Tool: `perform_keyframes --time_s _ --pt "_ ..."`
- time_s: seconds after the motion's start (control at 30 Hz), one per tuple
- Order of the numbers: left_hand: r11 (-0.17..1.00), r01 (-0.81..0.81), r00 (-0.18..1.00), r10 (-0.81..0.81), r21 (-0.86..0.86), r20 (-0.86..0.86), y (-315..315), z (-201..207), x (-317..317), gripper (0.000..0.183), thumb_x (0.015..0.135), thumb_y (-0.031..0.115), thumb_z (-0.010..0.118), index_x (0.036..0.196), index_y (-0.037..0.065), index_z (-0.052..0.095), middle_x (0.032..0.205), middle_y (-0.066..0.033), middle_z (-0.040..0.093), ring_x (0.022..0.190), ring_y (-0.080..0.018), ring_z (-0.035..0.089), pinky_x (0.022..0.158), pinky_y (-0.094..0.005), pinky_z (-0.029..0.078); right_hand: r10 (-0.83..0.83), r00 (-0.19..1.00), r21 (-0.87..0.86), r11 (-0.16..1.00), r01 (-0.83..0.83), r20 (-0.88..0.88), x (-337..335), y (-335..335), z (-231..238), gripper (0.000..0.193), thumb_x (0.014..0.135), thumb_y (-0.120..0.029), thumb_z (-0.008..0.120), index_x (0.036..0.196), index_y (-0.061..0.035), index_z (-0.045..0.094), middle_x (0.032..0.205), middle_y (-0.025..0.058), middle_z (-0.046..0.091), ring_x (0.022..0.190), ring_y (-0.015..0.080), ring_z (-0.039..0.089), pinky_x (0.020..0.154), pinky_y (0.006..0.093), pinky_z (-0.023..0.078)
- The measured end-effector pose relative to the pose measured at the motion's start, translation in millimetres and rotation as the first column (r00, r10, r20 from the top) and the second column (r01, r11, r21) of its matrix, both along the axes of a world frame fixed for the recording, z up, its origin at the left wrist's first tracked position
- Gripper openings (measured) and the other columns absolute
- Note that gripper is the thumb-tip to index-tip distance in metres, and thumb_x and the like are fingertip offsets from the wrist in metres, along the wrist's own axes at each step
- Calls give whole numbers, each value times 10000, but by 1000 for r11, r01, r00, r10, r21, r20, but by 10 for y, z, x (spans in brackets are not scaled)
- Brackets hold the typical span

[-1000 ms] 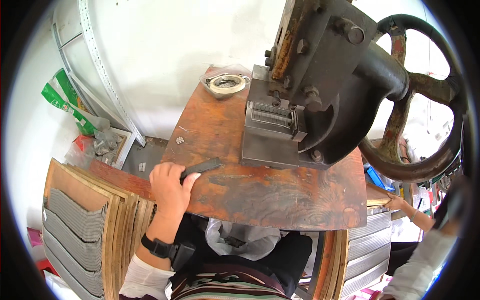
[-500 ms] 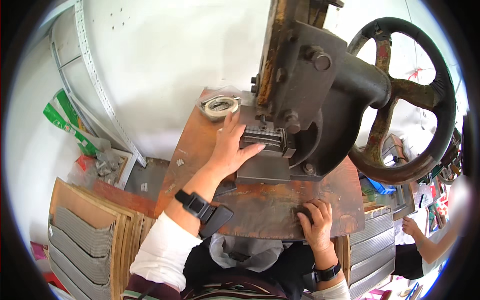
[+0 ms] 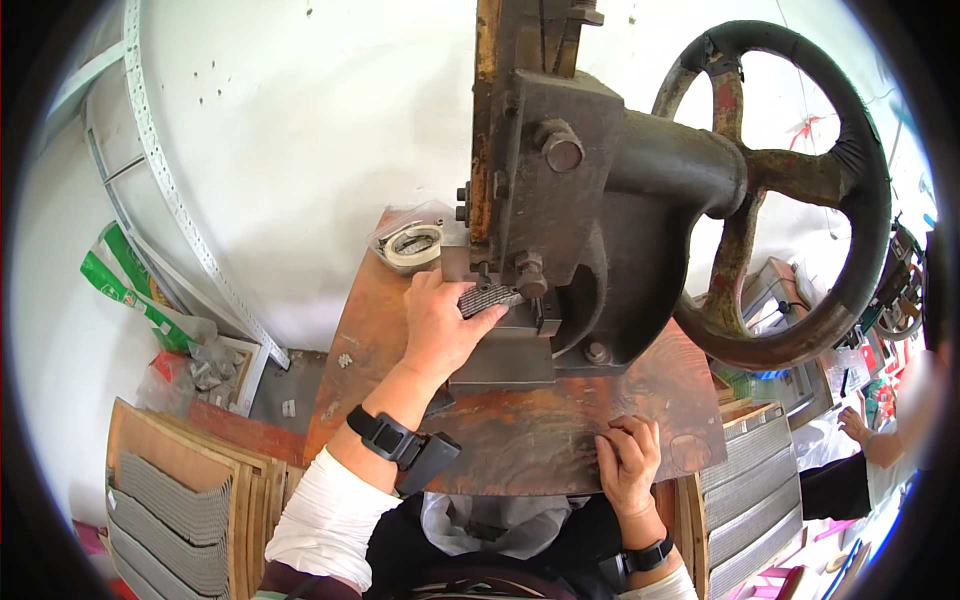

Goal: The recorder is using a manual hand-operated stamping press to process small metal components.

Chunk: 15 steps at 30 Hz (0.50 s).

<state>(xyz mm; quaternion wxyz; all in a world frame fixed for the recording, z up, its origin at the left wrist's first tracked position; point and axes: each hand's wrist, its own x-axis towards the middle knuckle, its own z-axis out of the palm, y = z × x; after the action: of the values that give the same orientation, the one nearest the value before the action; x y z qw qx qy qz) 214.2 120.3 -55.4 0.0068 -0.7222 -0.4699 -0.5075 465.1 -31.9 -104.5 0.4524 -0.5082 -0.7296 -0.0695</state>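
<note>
My left hand (image 3: 445, 325) reaches to the bed of a dark metal press (image 3: 560, 180). Its thumb and fingers are closed on a bundle of ribbed grey metal strips (image 3: 486, 299), tilted on the die under the ram. The fingers hide the bundle's left end. In front of the die lies a flat steel plate (image 3: 503, 371). Resting at the front edge of the worn wooden table (image 3: 540, 440), my right hand (image 3: 630, 465) has loosely bent fingers and nothing visible in it. Both wrists carry black straps.
A clear container with a pale ring-shaped roll (image 3: 413, 244) stands behind my left hand. The press's large handwheel (image 3: 865, 200) rises at the right. Stacked trays of ribbed grey strips flank the table, left (image 3: 170, 520) and right (image 3: 750, 490). Another person's hand (image 3: 855, 425) shows at far right.
The strips, flat on the die before, are now tilted up, with my left thumb and fingers closed round them. My right hand's fingers have curled slightly more. The whole view has shifted a little.
</note>
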Motion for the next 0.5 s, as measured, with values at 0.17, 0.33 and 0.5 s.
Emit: perform_keyframes --time_s 0.17,0.33,0.5 --pt "989 85 963 -49 -122 266 -410 -102 -101 311 707 203 807 913 16 667 830 -103 603 806 -240 580 709 -361 465 24 999 -16 1000 -24 -38 37 6 -19 143 705 28 689 823 -25 629 885 112 605 838 305 563 734 381 468" --pt "725 582 680 -185 -369 710 -1479 -104 -431 320 729 131 806 963 -17 647 873 -80 608 908 -125 579 758 -275 469 31 996 -119 992 -42 -88 99 7 -54 129 705 -2 723 811 -38 659 885 103 630 834 306 583 726 384 484" --pt "928 307 950 -283 -213 135 -1567 -489 -120 364 679 161 807 970 30 631 888 -97 589 837 -291 541 751 -395 434 352 932 -155 919 -362 -90 -295 23 167 204 696 -76 766 881 -56 682 931 106 640 826 296 606 702 380 507"
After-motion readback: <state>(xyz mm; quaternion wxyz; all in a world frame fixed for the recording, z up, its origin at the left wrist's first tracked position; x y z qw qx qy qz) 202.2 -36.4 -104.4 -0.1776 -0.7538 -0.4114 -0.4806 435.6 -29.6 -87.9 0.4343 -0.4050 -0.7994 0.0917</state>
